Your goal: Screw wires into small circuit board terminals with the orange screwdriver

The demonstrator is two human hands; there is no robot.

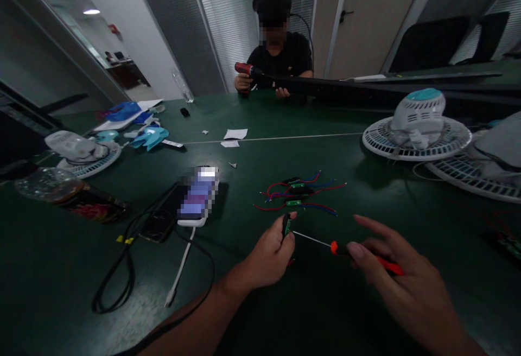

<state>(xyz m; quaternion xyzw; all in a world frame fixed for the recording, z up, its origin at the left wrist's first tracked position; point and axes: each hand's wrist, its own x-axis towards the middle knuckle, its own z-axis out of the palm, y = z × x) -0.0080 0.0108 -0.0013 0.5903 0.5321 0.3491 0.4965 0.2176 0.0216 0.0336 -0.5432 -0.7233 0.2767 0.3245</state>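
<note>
My left hand (272, 253) is closed, pinching a small green circuit board with a black part (287, 226) between thumb and fingers. A bit of red wire shows just below that hand. In my right hand (401, 274) is a screwdriver (315, 238) with an orange and black handle; the thumb presses on the handle and the index finger points outward. Its thin metal shaft runs left, and the tip is at the board, though whether it touches a screw I cannot tell. Beyond my hands lie several similar boards (293, 203) with red and blue wires.
A lit phone (199, 196) on a white cable lies at left, beside a dark phone (158, 223) and a drink bottle (89, 198). White fan parts (417, 133) stand at right. Across the green table (260, 155), another person (280, 52) holds a red power tool (244, 68).
</note>
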